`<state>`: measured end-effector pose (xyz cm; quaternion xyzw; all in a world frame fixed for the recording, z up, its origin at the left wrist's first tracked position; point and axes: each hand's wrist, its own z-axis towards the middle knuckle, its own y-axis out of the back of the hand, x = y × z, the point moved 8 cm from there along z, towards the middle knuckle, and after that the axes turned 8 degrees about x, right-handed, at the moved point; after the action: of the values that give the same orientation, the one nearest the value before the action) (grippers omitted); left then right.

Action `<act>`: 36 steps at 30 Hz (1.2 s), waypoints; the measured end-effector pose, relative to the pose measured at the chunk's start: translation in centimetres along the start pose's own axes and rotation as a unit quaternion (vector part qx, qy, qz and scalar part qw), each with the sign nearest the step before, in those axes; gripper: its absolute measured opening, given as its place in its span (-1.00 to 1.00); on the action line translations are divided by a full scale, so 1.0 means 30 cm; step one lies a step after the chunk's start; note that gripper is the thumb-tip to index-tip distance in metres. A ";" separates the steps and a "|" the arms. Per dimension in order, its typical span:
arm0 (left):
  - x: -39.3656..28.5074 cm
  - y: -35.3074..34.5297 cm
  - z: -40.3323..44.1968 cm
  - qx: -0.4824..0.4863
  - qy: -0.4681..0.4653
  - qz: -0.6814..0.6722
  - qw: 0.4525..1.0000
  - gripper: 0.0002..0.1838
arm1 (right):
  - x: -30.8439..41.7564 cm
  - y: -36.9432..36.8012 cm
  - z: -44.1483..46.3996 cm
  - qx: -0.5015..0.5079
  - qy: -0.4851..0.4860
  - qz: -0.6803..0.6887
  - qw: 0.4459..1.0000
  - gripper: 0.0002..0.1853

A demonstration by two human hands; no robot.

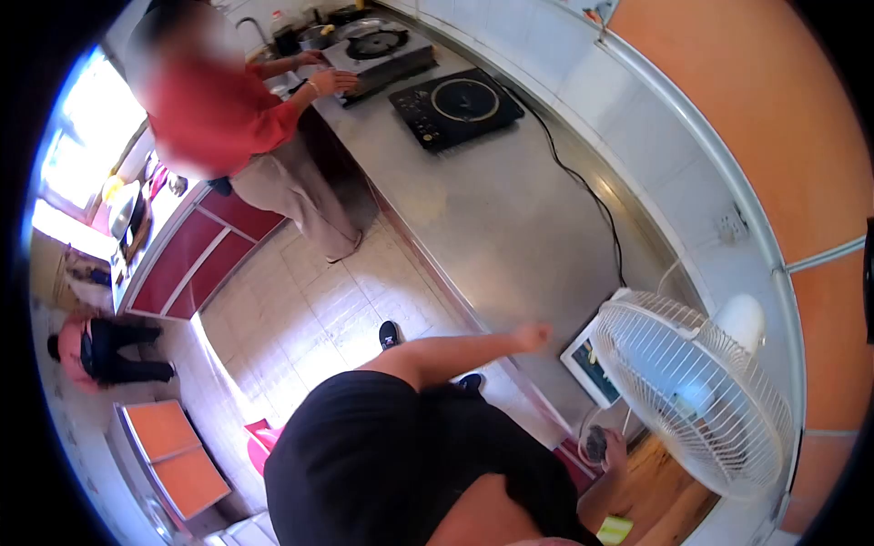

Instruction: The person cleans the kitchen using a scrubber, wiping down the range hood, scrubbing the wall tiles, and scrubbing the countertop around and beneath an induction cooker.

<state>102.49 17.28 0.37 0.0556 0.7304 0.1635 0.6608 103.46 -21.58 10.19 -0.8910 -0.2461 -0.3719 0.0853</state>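
My left hand (533, 338) is closed like a fist above the steel counter, and nothing shows in it. Near it lies a white-framed flat item (583, 369) with a dark picture or screen. Low on the right, my right hand (615, 450) is closed around the side of a clear round container (596, 444) with something dark inside. What the dark content is, I cannot make out. A wooden board (669, 487) lies beside that hand, with a yellow-green item (614, 530) at its edge.
A white fan (692, 396) stands over the counter's near end. Along the steel counter (482, 214) sit a black induction cooker (458, 107) with its cord and a gas stove (382, 56). A person in red (218, 100) works there; another person (100, 350) bends at far left.
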 end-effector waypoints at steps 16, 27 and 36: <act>0.225 1.176 -0.664 -0.051 0.233 -0.038 0.970 -0.67 | 0.446 -1.594 0.368 -0.143 0.396 -0.518 0.744 -0.57; 0.245 1.374 -0.658 -0.201 0.253 -0.105 0.940 -0.66 | 1.088 -1.214 1.317 -0.288 0.362 -0.609 0.644 -0.58; 0.139 1.537 -0.425 -0.228 0.176 -0.013 0.957 -0.70 | 0.776 -1.901 0.910 0.035 0.478 -0.578 0.660 -0.59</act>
<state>83.23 59.76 11.76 -0.1355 0.7790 0.3248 0.5189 105.79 45.58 5.48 -0.2651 -0.6499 -0.7122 -0.0094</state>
